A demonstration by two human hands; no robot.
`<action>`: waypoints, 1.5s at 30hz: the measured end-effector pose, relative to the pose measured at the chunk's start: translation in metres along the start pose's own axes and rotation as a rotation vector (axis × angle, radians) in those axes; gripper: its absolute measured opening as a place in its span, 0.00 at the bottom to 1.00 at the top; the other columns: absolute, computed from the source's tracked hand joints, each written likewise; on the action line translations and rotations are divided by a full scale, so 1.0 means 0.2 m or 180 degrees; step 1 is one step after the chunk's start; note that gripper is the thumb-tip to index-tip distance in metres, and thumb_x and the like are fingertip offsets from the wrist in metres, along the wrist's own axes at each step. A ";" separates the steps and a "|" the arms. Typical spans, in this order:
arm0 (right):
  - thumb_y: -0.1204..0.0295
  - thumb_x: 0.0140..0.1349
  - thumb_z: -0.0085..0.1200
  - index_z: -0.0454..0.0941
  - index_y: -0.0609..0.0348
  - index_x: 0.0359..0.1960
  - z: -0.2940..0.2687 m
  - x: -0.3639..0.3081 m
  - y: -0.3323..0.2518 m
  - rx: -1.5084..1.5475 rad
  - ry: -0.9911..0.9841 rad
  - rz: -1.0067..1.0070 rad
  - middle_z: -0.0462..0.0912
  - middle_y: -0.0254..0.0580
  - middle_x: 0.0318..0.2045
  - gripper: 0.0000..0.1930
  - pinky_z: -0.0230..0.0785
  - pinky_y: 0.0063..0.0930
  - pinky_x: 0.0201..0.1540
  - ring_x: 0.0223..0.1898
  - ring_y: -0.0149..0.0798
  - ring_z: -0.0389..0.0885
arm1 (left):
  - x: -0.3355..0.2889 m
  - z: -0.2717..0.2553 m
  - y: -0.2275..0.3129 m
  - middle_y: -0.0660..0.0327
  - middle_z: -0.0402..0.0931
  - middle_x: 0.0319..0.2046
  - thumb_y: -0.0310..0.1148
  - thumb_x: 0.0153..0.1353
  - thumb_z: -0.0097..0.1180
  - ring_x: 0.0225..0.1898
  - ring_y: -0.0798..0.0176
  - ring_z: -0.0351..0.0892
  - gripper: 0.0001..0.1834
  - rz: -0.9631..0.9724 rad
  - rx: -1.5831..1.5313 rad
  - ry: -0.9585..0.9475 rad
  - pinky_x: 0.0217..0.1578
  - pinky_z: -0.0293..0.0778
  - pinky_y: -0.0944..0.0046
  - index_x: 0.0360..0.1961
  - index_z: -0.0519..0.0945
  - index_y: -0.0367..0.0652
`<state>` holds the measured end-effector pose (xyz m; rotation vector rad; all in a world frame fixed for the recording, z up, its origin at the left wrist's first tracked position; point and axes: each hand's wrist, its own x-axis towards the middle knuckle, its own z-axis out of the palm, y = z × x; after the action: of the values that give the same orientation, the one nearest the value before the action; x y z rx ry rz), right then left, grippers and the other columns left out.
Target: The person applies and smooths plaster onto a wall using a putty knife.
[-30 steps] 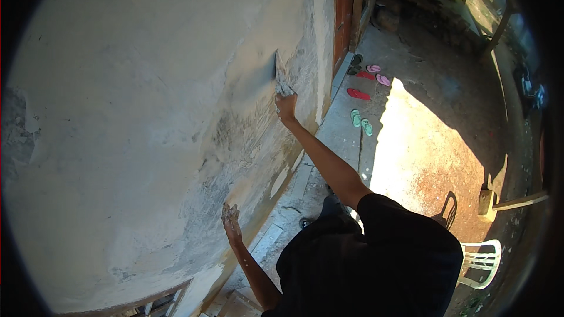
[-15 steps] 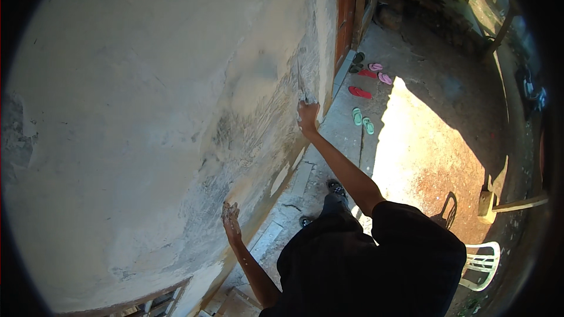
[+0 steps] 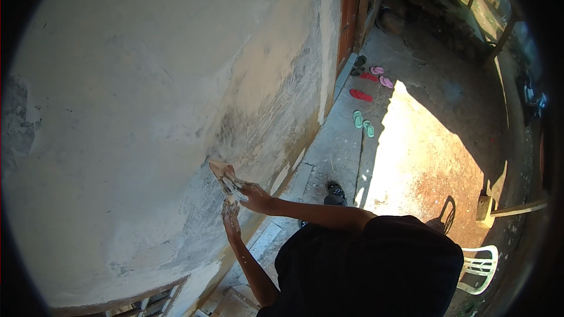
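In front of the wall, my right hand grips a flat tan scraper smeared with whitish plaster. The scraper's broad end points up and left, by the rough grey patch. Just below it, my left hand is held upright, its fingers curled around what looks like a white dab of plaster. The two hands meet at the scraper's lower end. White specks dot my left forearm, and part of the left fingers is hidden.
A brown door stands beyond the wall's far end. Several sandals, including a red one and a green one, lie on the concrete. A white plastic chair is at right; a slatted opening is at lower left.
My right hand has come down and left from the far end of the wall to my left hand, bringing the scraper into clear view. The left hand has stayed nearly in place.
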<state>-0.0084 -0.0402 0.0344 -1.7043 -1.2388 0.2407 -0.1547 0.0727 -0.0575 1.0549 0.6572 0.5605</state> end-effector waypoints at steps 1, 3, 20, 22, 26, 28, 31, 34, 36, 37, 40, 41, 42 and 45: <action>0.76 0.39 0.51 0.66 0.61 0.41 -0.02 -0.05 -0.03 0.0444 -0.0116 -0.0106 0.69 0.52 0.40 0.22 0.59 0.34 0.46 0.44 0.49 0.66 | 0.00 -0.02 0.00 0.53 0.48 0.54 0.41 0.54 0.42 0.53 0.49 0.54 0.31 -0.0060 -0.0014 -0.0051 0.51 0.49 0.54 0.54 0.49 0.36; 0.76 0.38 0.51 0.68 0.63 0.39 -0.17 -0.09 0.02 0.0523 0.0196 -0.0287 0.70 0.52 0.38 0.21 0.60 0.32 0.45 0.43 0.47 0.68 | -0.01 0.00 0.01 0.54 0.49 0.54 0.39 0.54 0.41 0.52 0.51 0.55 0.30 0.0010 -0.0058 -0.0041 0.51 0.50 0.55 0.54 0.50 0.36; 0.78 0.40 0.50 0.70 0.68 0.29 -0.46 0.54 0.00 0.0208 0.2015 0.0366 0.72 0.49 0.24 0.11 0.62 0.31 0.30 0.27 0.42 0.71 | -0.06 0.03 0.04 0.53 0.50 0.54 0.38 0.56 0.40 0.51 0.54 0.57 0.29 0.0147 -0.0121 0.0024 0.51 0.51 0.56 0.54 0.49 0.34; 0.68 0.42 0.52 0.69 0.63 0.34 -0.16 0.35 -0.07 -0.0708 0.0894 0.0325 0.70 0.51 0.31 0.16 0.56 0.40 0.42 0.38 0.51 0.66 | -0.04 0.04 0.04 0.53 0.50 0.54 0.38 0.55 0.40 0.51 0.54 0.57 0.29 0.0098 -0.0115 0.0005 0.50 0.51 0.56 0.54 0.49 0.34; 0.68 0.45 0.50 0.66 0.58 0.41 0.05 0.01 -0.07 -0.0450 0.0349 -0.0331 0.67 0.44 0.42 0.19 0.55 0.39 0.46 0.45 0.42 0.63 | -0.02 0.00 0.01 0.53 0.50 0.54 0.38 0.55 0.40 0.51 0.54 0.58 0.28 0.0098 -0.0156 -0.0069 0.50 0.52 0.57 0.54 0.50 0.34; 0.71 0.41 0.53 0.65 0.61 0.42 -0.06 -0.07 0.00 0.0326 0.0624 -0.0110 0.67 0.48 0.42 0.22 0.56 0.37 0.46 0.44 0.45 0.65 | -0.02 -0.02 0.01 0.54 0.50 0.54 0.37 0.55 0.41 0.51 0.54 0.58 0.28 0.0121 -0.0226 -0.0164 0.50 0.52 0.57 0.54 0.51 0.34; 0.75 0.39 0.53 0.65 0.65 0.35 -0.40 0.12 0.21 0.0974 0.2219 0.0940 0.67 0.47 0.35 0.18 0.60 0.34 0.36 0.36 0.42 0.65 | -0.03 -0.04 0.00 0.54 0.50 0.54 0.38 0.55 0.41 0.51 0.54 0.58 0.28 0.0240 -0.0190 -0.0209 0.50 0.52 0.57 0.54 0.51 0.35; 0.81 0.40 0.52 0.62 0.66 0.22 -0.92 0.47 0.43 0.2158 0.4123 0.1809 0.62 0.35 0.13 0.10 0.53 0.34 0.13 0.15 0.33 0.60 | -0.05 -0.02 0.01 0.54 0.49 0.55 0.38 0.55 0.41 0.52 0.53 0.57 0.29 0.0225 -0.0170 -0.0181 0.50 0.52 0.56 0.54 0.50 0.36; 0.81 0.39 0.52 0.61 0.66 0.18 -1.14 0.60 0.48 0.1830 0.4083 0.1393 0.62 0.36 0.11 0.09 0.49 0.32 0.11 0.11 0.31 0.57 | -0.06 -0.03 0.01 0.54 0.48 0.55 0.38 0.55 0.41 0.52 0.53 0.57 0.29 0.0231 -0.0177 -0.0167 0.50 0.51 0.55 0.54 0.50 0.36; 0.81 0.39 0.52 0.61 0.66 0.15 -1.22 0.65 0.59 0.1878 0.4007 0.1257 0.63 0.36 0.11 0.10 0.48 0.31 0.11 0.11 0.31 0.57 | -0.05 -0.01 0.01 0.54 0.48 0.55 0.38 0.55 0.41 0.52 0.53 0.57 0.29 0.0220 -0.0180 -0.0183 0.51 0.51 0.55 0.54 0.50 0.36; 0.77 0.38 0.52 0.59 0.67 0.11 -1.31 0.75 0.80 0.0471 0.3681 0.1293 0.61 0.35 0.09 0.12 0.46 0.32 0.11 0.10 0.31 0.55 | -0.02 0.04 0.01 0.53 0.47 0.55 0.37 0.55 0.40 0.52 0.53 0.56 0.28 0.0254 -0.0158 -0.0346 0.51 0.51 0.55 0.54 0.49 0.36; 0.78 0.37 0.52 0.55 0.64 0.05 -1.15 0.78 0.56 0.1030 0.3696 0.1284 0.57 0.32 0.05 0.17 0.45 0.32 0.11 0.09 0.29 0.53 | -0.06 -0.04 -0.01 0.53 0.47 0.55 0.37 0.55 0.40 0.52 0.53 0.56 0.28 0.0269 -0.0158 -0.0226 0.51 0.51 0.55 0.54 0.49 0.36; 0.77 0.37 0.53 0.55 0.65 0.05 -1.09 0.75 0.52 0.0756 0.3289 0.1215 0.57 0.32 0.06 0.17 0.47 0.35 0.12 0.09 0.30 0.54 | -0.05 -0.05 -0.02 0.54 0.47 0.55 0.38 0.56 0.39 0.52 0.52 0.56 0.28 0.0254 -0.0095 -0.0201 0.50 0.51 0.54 0.55 0.49 0.37; 0.76 0.39 0.54 0.66 0.77 0.24 -0.76 0.57 0.32 -0.0024 0.2797 0.1368 0.70 0.53 0.17 0.14 0.61 0.34 0.24 0.21 0.46 0.71 | -0.04 -0.05 -0.02 0.55 0.48 0.55 0.39 0.56 0.38 0.52 0.50 0.56 0.28 0.0223 0.0011 -0.0117 0.50 0.51 0.54 0.55 0.50 0.38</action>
<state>0.1806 -0.0356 0.1015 -1.7630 -0.2282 -0.2515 -0.1683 0.0716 -0.0623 1.0922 0.5911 0.5995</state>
